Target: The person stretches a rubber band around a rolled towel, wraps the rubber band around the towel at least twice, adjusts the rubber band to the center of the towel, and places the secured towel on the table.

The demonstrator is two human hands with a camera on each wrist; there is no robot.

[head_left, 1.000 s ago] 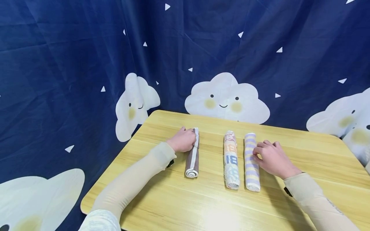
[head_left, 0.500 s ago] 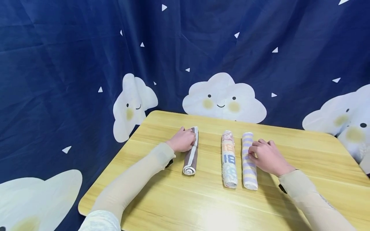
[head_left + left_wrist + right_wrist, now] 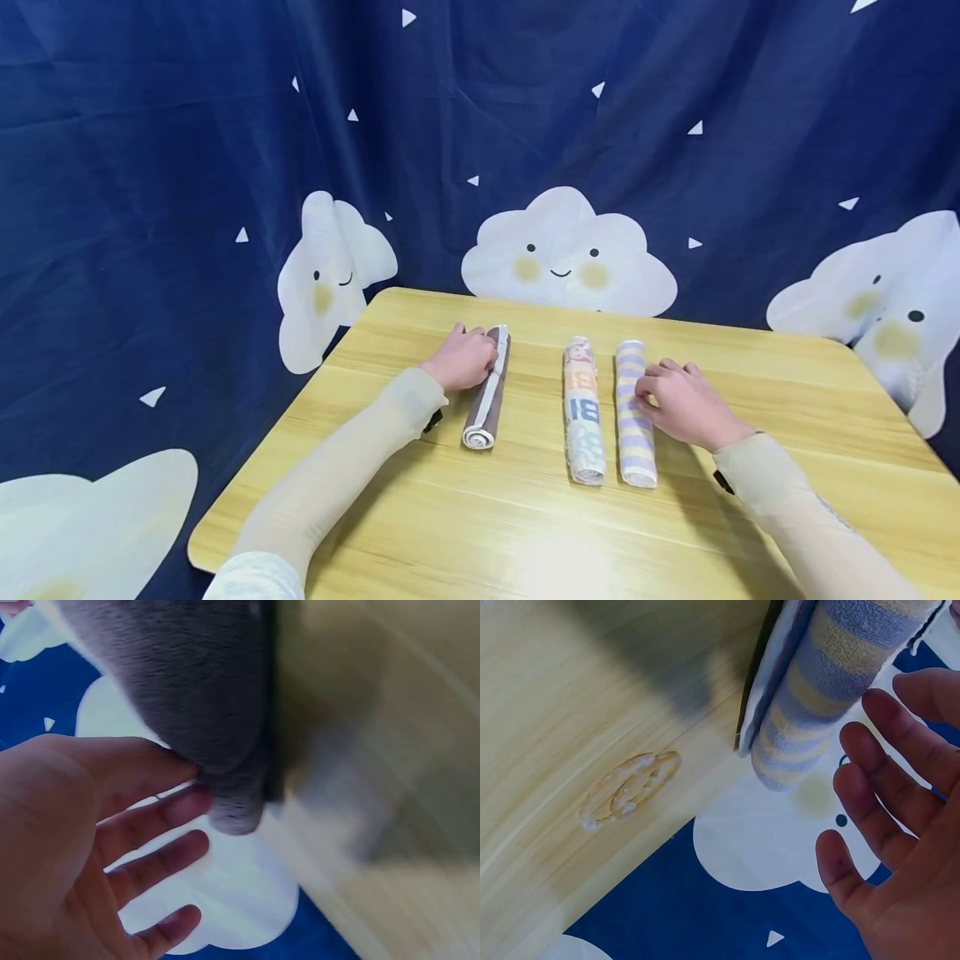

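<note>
A brown rolled towel (image 3: 489, 387) with a white edge strip lies on the wooden table. My left hand (image 3: 461, 358) is at its far half, the thumb and index fingertip pinching its side in the left wrist view; the other fingers are spread. To the right is a white rolled towel (image 3: 583, 417) with coloured print, touched by neither hand. Beside it lies a lavender-and-yellow striped rolled towel (image 3: 636, 425). My right hand (image 3: 686, 402) hovers at that towel's right side, its fingers loosely bent and apart in the right wrist view, holding nothing; whether a fingertip touches it is unclear.
The wooden table (image 3: 420, 517) has rounded corners. Behind it hangs a dark blue curtain (image 3: 150, 125) printed with white clouds and triangles. A shiny oval loop mark (image 3: 630, 791) shows on the tabletop in the right wrist view.
The whole view has shifted slightly, so everything sits further left. The brown towel has turned a little, its far end moving right. My right hand stays beside the striped towel.
</note>
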